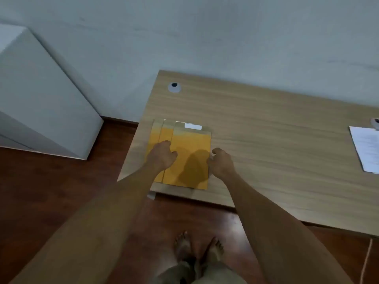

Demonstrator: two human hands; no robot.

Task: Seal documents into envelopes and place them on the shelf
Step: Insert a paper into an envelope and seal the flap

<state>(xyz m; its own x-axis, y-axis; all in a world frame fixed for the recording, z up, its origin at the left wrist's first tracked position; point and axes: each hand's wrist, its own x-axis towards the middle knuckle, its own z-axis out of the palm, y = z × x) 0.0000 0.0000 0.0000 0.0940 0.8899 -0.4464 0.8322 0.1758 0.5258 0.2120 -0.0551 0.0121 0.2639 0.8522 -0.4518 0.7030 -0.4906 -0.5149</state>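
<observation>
A fanned stack of yellow envelopes (184, 152) lies at the wooden surface's (266, 130) left corner. The left hand (163, 154) rests loosely curled on the stack; the right hand (221, 161), fingers curled, touches its right edge, grasping nothing visible. White documents (367, 148) lie far right of the stack. The envelopes look thin, light and bendable, best lifted by an edge.

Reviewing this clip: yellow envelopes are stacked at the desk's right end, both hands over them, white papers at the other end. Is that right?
Not quite. The head view shows the envelopes at the desk's left end, not the right. Both hands, left and right, are over them, and the papers lie at the other, right end.
</observation>
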